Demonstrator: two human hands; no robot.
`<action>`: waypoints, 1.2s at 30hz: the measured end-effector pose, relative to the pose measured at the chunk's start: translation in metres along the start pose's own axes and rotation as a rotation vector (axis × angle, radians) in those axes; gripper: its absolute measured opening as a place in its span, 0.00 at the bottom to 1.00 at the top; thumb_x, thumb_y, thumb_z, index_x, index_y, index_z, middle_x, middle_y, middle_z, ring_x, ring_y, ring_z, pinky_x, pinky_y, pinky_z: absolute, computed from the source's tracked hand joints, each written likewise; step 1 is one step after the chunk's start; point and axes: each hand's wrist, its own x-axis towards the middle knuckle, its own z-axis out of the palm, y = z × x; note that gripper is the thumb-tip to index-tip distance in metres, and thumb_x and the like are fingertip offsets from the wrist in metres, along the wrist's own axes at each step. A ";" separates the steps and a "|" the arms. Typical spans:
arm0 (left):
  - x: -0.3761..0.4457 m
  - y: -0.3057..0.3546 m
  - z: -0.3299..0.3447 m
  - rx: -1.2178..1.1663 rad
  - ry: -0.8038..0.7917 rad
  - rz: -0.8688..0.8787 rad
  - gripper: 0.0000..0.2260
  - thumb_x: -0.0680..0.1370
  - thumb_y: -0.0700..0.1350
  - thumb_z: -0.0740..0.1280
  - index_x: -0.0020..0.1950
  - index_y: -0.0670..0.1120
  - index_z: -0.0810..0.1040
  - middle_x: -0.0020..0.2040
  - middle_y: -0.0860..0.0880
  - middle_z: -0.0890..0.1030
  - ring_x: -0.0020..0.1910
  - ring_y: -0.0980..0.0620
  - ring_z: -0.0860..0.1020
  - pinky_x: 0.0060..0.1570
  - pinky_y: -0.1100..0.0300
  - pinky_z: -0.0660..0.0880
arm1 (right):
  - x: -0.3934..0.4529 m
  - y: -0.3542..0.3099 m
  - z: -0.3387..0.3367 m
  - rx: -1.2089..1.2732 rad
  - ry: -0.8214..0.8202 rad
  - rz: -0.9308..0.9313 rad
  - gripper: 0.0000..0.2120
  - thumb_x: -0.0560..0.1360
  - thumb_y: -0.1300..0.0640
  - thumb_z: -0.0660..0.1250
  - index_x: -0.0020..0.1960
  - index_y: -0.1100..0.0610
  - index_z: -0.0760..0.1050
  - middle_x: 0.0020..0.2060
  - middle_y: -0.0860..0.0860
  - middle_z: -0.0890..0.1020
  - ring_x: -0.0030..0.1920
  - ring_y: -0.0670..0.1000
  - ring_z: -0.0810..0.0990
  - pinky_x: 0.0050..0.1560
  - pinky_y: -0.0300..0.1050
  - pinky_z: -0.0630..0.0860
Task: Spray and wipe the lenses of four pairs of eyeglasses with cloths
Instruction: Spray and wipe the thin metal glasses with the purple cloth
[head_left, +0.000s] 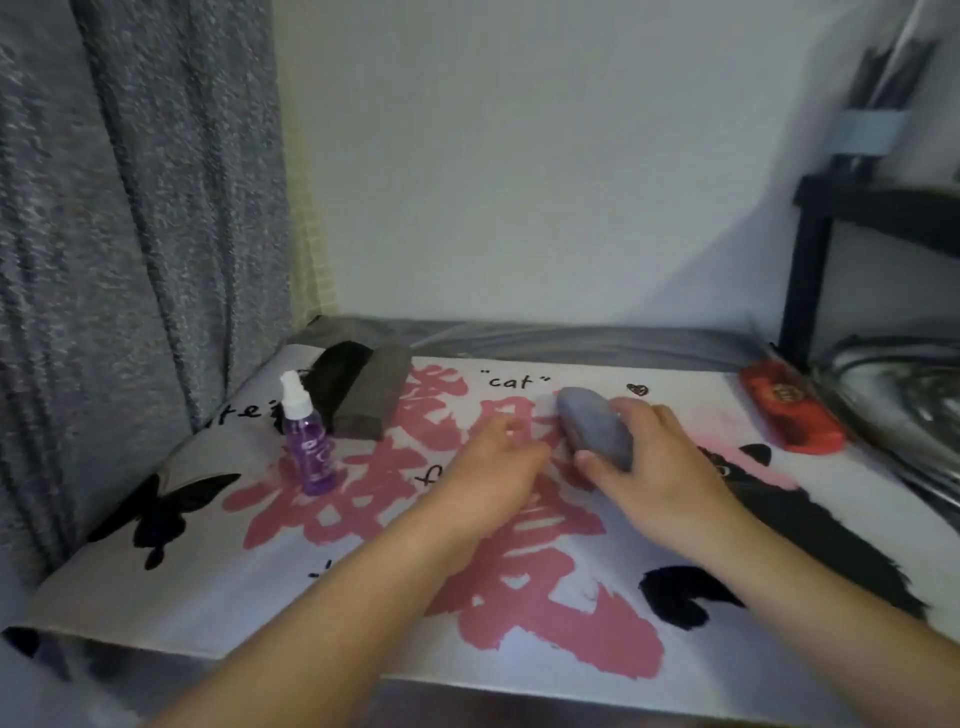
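The right hand grips a grey glasses case from above, thumb on the near side and fingers curled over the far side; the case rests on the printed mat that covers the counter. The left hand lies just beside the case on its left, fingers relaxed and extended toward the mat, holding nothing. No eyeglasses are visible outside the cases.

A purple spray bottle with a white nozzle stands upright on the mat, left of both hands and well apart from them. Behind it, at the far left edge of the mat, a black case and a dark grey case lie side by side, touching. A red case lies at the far right edge of the mat, near a black shelf frame. A grey curtain hangs at the left.
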 end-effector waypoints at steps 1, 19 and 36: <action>0.016 0.002 0.009 0.060 0.019 0.032 0.19 0.81 0.51 0.65 0.72 0.54 0.69 0.61 0.49 0.81 0.54 0.52 0.80 0.60 0.53 0.77 | -0.008 -0.001 -0.004 0.032 -0.043 -0.035 0.27 0.79 0.43 0.66 0.74 0.50 0.66 0.64 0.48 0.74 0.60 0.52 0.78 0.59 0.49 0.75; 0.095 -0.034 -0.025 0.666 -0.150 0.464 0.32 0.72 0.62 0.75 0.73 0.62 0.67 0.67 0.63 0.69 0.66 0.64 0.67 0.69 0.60 0.68 | 0.068 0.064 0.004 0.290 -0.244 -0.296 0.28 0.71 0.41 0.74 0.69 0.47 0.76 0.62 0.41 0.79 0.63 0.40 0.76 0.67 0.41 0.71; 0.089 -0.024 -0.026 0.294 -0.238 0.303 0.46 0.71 0.46 0.81 0.74 0.75 0.55 0.61 0.54 0.81 0.57 0.56 0.82 0.60 0.58 0.79 | 0.082 0.063 -0.015 0.232 -0.237 -0.229 0.13 0.79 0.43 0.66 0.57 0.48 0.82 0.48 0.41 0.85 0.48 0.38 0.81 0.54 0.39 0.76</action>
